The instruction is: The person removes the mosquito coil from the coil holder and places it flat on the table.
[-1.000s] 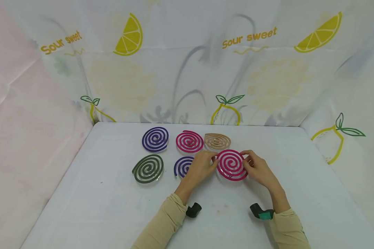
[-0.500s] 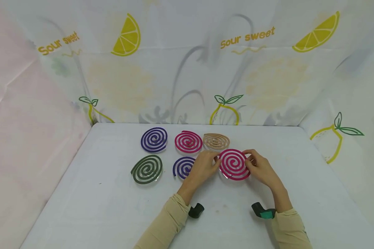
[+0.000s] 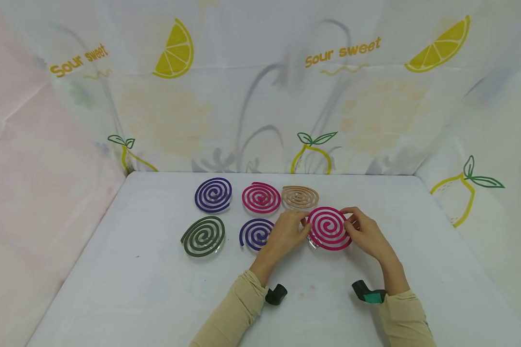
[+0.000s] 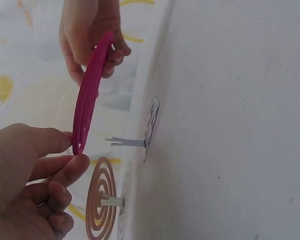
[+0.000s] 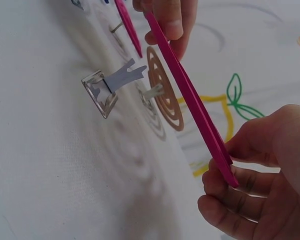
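Both hands hold a magenta spiral coil (image 3: 329, 228) above the table. My left hand (image 3: 285, 234) pinches its left edge between thumb and fingers, and my right hand (image 3: 368, 234) pinches the opposite edge. The wrist views show the coil (image 4: 91, 95) nearly edge-on, apart from a small metal stand (image 5: 101, 93) with a grey forked upright, which stands on the table beneath it. In the head view only a shiny corner of that stand (image 3: 313, 242) shows past the coil.
A tan coil (image 3: 300, 197), a second magenta coil (image 3: 261, 197) and a purple coil (image 3: 213, 195) form the back row. Nearer are a green coil (image 3: 203, 236) and another purple coil (image 3: 257, 234), partly covered by my left hand. Patterned cloth (image 3: 243, 96) hangs behind the white table (image 3: 126, 289).
Both hands and the held magenta coil have moved slightly to the right. More of the stand shows at the coil's lower left. The scene has shifted a little left.
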Action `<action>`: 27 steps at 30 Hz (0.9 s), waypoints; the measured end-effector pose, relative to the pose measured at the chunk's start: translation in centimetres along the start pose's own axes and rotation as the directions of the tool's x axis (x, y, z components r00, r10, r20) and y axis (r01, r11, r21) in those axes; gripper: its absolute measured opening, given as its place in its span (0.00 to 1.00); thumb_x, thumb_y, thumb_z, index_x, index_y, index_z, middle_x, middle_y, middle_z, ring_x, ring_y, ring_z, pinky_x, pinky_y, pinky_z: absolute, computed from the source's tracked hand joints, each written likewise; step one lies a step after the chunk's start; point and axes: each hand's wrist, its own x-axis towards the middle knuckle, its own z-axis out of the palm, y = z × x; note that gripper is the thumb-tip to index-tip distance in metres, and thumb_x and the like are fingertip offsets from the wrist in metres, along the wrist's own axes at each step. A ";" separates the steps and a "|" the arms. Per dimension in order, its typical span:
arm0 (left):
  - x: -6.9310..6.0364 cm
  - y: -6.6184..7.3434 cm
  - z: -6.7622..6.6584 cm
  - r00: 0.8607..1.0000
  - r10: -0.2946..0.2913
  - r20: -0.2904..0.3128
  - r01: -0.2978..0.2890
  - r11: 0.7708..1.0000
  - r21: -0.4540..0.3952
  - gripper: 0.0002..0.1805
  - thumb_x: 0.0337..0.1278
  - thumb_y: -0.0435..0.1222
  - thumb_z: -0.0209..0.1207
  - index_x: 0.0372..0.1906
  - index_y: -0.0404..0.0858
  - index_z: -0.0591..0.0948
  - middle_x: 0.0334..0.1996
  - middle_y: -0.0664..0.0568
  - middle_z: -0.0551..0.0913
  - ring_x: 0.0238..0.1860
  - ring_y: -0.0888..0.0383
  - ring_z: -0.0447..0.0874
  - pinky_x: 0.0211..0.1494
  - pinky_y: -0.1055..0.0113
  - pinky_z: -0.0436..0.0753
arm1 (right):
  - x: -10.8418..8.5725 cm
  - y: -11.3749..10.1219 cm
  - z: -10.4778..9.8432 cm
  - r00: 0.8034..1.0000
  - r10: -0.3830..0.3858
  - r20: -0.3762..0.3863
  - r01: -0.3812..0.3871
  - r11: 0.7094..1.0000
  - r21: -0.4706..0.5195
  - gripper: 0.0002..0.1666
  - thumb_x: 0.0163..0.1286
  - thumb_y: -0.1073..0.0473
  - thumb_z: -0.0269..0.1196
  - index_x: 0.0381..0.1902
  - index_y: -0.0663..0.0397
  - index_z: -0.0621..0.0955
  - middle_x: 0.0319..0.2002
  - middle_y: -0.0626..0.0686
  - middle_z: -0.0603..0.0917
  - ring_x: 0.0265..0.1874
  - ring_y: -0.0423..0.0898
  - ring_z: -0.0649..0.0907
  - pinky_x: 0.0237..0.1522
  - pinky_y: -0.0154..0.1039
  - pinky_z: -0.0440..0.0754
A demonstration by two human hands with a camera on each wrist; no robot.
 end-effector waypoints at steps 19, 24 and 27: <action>0.3 0.3 0.9 1.000 0.010 -0.026 -0.010 1.000 -0.020 0.16 0.57 0.39 0.62 0.49 0.38 0.83 0.29 0.57 0.83 0.40 0.58 0.80 0.49 0.65 0.77 | -0.2 0.2 -0.8 1.000 -0.018 -0.018 0.017 1.000 -0.001 0.19 0.69 0.65 0.52 0.58 0.59 0.70 0.33 0.58 0.77 0.28 0.46 0.76 0.25 0.31 0.78; 0.4 0.4 1.1 1.000 0.010 -0.020 -0.010 1.000 -0.024 0.15 0.56 0.39 0.62 0.48 0.39 0.83 0.29 0.57 0.82 0.40 0.58 0.80 0.47 0.66 0.77 | -0.3 0.5 -0.9 1.000 -0.007 -0.017 0.007 1.000 -0.004 0.19 0.70 0.64 0.51 0.58 0.58 0.69 0.34 0.58 0.77 0.29 0.46 0.77 0.25 0.31 0.78; 0.4 0.5 1.2 1.000 0.007 -0.014 -0.008 0.999 -0.035 0.16 0.56 0.39 0.62 0.48 0.39 0.83 0.29 0.57 0.82 0.40 0.58 0.79 0.45 0.68 0.77 | -0.3 0.5 -0.9 1.000 -0.005 -0.024 0.004 1.000 -0.005 0.19 0.69 0.64 0.51 0.58 0.58 0.70 0.34 0.58 0.77 0.28 0.45 0.77 0.25 0.31 0.78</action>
